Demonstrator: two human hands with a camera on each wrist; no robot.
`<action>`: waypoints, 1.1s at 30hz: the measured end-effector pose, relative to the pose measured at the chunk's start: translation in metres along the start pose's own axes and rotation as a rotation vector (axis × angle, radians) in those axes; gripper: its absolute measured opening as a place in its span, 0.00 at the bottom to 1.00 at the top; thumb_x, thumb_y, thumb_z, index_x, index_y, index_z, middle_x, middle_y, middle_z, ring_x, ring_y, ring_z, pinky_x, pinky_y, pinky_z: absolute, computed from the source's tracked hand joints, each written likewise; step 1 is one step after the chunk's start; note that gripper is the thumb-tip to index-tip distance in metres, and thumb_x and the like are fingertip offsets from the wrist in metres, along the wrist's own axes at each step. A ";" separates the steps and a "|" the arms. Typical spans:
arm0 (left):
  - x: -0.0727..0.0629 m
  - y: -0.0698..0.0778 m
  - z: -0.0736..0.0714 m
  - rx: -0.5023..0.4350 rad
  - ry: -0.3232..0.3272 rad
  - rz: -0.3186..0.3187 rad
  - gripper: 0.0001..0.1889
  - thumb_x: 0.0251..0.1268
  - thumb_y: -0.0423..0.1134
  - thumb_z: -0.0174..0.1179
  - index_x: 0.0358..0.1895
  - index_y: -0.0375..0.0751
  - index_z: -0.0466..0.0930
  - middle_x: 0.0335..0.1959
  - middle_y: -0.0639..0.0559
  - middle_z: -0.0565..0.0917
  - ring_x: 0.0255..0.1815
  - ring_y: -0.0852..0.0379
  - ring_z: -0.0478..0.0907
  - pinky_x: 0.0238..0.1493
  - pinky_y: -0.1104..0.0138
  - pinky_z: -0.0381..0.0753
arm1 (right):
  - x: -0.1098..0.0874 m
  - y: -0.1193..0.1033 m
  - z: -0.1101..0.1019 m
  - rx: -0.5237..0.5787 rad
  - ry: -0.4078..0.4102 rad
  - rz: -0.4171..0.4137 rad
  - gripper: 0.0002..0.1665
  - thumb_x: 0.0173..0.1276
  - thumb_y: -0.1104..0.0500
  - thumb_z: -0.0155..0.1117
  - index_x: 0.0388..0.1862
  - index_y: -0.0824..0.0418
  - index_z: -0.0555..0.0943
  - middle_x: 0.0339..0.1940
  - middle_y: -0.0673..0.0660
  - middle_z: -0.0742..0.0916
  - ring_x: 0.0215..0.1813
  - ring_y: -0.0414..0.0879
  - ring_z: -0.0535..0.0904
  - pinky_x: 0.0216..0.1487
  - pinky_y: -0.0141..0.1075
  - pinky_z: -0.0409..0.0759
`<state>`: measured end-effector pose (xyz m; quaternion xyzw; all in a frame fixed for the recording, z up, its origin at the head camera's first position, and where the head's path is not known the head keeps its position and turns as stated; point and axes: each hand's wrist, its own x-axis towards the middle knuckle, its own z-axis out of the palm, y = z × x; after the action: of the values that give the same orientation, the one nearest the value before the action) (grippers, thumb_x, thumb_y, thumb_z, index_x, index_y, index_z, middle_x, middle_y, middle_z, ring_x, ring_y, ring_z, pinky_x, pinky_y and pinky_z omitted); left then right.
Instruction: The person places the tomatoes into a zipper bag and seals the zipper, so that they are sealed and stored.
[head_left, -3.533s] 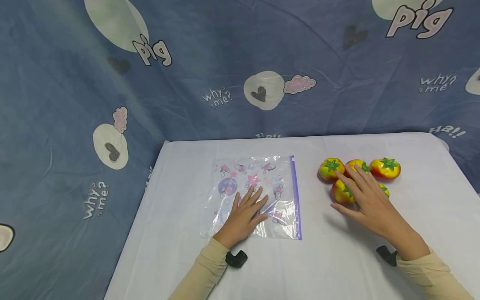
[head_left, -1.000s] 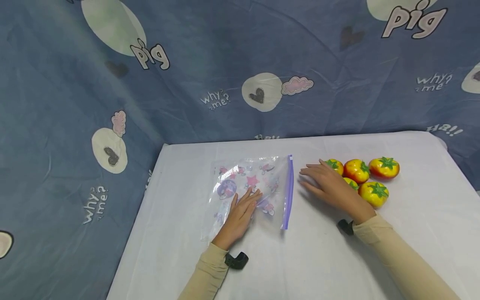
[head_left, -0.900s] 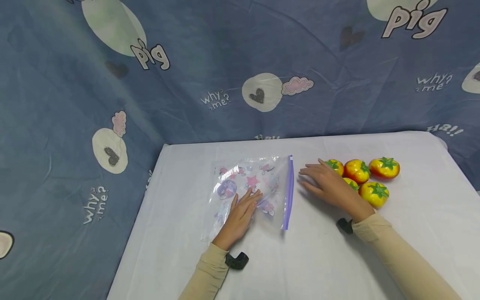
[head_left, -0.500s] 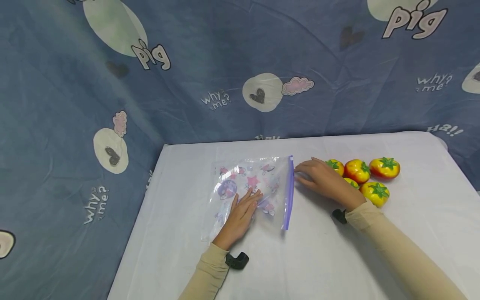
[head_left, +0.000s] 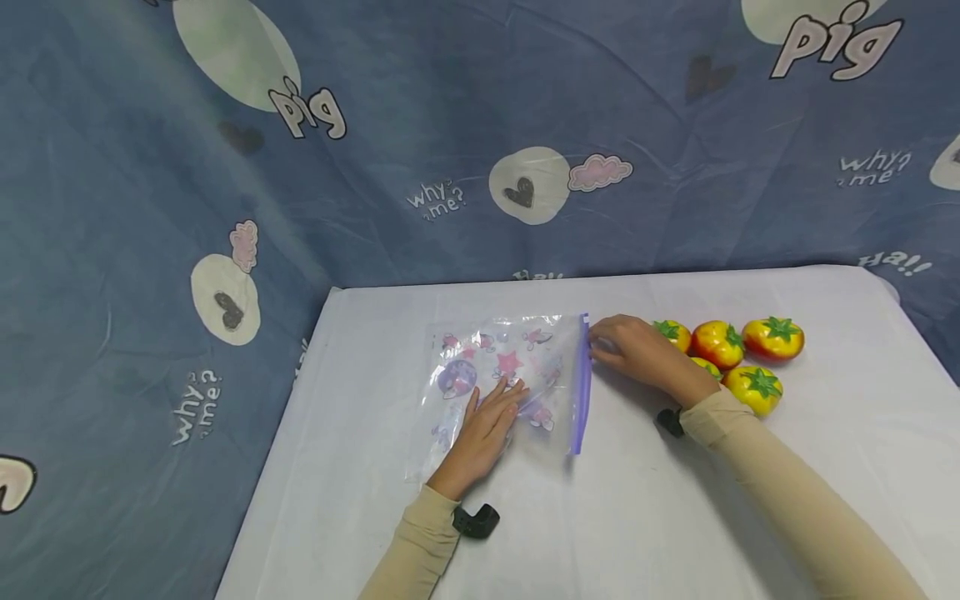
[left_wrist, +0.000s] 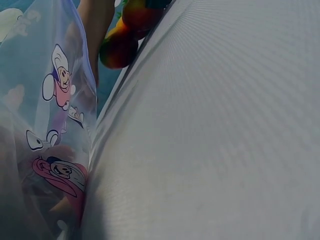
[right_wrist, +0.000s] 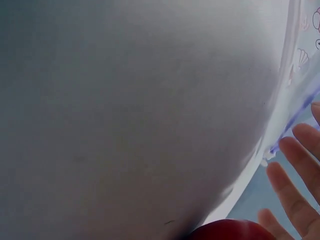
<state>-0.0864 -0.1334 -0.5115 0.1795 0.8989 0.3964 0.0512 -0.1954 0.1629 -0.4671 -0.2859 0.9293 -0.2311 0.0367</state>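
While the person's left hand (head_left: 483,433) lay with straight fingers on the clear printed zip bag (head_left: 495,354), reaching in from six o'clock, the right hand (head_left: 636,350) stood between two and three o'clock of the bag's middle. In the right wrist view its fingers were extended and apart, gripping nothing; the fingertips were close to the twelve o'clock end of the purple zip strip (head_left: 581,404), though whether they touched it could not be told. That strip ran along the bag's three o'clock side. Cartoon figures (left_wrist: 62,82) were printed on the plastic.

Near three o'clock, beyond the right hand, sat five glossy red-and-yellow tomato-like fruits (head_left: 714,345) with green star-shaped calyxes (head_left: 763,383): three in the row toward twelve o'clock, two toward six. The right hand and wrist partly hid the two at the nine o'clock end. Bag and fruits lay on a white tablecloth (head_left: 345,417), and a blue printed fabric backdrop (head_left: 405,100) hung toward twelve o'clock. Beige sleeves (head_left: 420,533) covered both forearms, and each wrist bore a black device (head_left: 477,522).
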 end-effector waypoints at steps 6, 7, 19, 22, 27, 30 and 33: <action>0.000 0.000 0.000 0.009 0.000 -0.003 0.23 0.86 0.44 0.39 0.73 0.43 0.74 0.78 0.48 0.70 0.85 0.47 0.56 0.86 0.38 0.36 | 0.006 -0.001 0.003 0.014 0.008 -0.018 0.18 0.71 0.57 0.70 0.55 0.66 0.86 0.56 0.64 0.89 0.62 0.60 0.83 0.70 0.57 0.79; 0.000 0.000 0.000 0.012 -0.001 -0.003 0.23 0.86 0.44 0.39 0.73 0.43 0.74 0.78 0.48 0.70 0.85 0.47 0.56 0.86 0.38 0.36 | 0.006 -0.001 0.004 0.014 0.006 -0.015 0.19 0.70 0.57 0.70 0.55 0.66 0.86 0.56 0.64 0.89 0.62 0.60 0.83 0.70 0.57 0.79; 0.000 0.001 -0.002 -0.003 -0.010 0.001 0.23 0.86 0.44 0.41 0.72 0.42 0.75 0.78 0.49 0.71 0.85 0.47 0.55 0.85 0.38 0.35 | 0.012 -0.003 0.009 -0.015 -0.066 0.038 0.28 0.64 0.58 0.76 0.63 0.64 0.83 0.61 0.63 0.87 0.65 0.59 0.81 0.71 0.55 0.79; 0.000 0.001 -0.002 -0.003 -0.008 0.005 0.23 0.85 0.44 0.41 0.71 0.41 0.75 0.77 0.49 0.71 0.85 0.47 0.55 0.85 0.38 0.35 | 0.012 -0.005 0.009 -0.028 -0.066 0.035 0.30 0.63 0.58 0.77 0.64 0.63 0.82 0.61 0.64 0.87 0.65 0.60 0.80 0.71 0.55 0.78; -0.001 0.001 -0.001 -0.009 0.002 0.010 0.23 0.85 0.45 0.41 0.72 0.42 0.75 0.77 0.49 0.71 0.85 0.46 0.56 0.85 0.37 0.36 | 0.012 -0.005 0.011 -0.049 -0.073 0.044 0.34 0.63 0.56 0.77 0.67 0.62 0.80 0.63 0.62 0.86 0.67 0.60 0.79 0.71 0.57 0.78; -0.001 0.001 -0.001 -0.017 0.009 0.012 0.23 0.85 0.45 0.42 0.72 0.42 0.74 0.77 0.48 0.71 0.85 0.46 0.56 0.85 0.37 0.36 | 0.012 -0.005 0.011 -0.058 -0.078 0.058 0.35 0.63 0.55 0.78 0.69 0.60 0.79 0.65 0.61 0.85 0.67 0.60 0.78 0.72 0.57 0.77; -0.001 0.001 -0.001 -0.019 0.014 0.013 0.23 0.85 0.45 0.42 0.72 0.41 0.74 0.77 0.48 0.71 0.84 0.46 0.56 0.85 0.37 0.36 | 0.013 -0.005 0.011 -0.063 -0.078 0.062 0.36 0.63 0.54 0.78 0.69 0.59 0.79 0.65 0.61 0.85 0.67 0.60 0.78 0.71 0.57 0.77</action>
<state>-0.0853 -0.1343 -0.5101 0.1823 0.8943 0.4063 0.0442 -0.2013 0.1480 -0.4738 -0.2669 0.9423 -0.1894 0.0711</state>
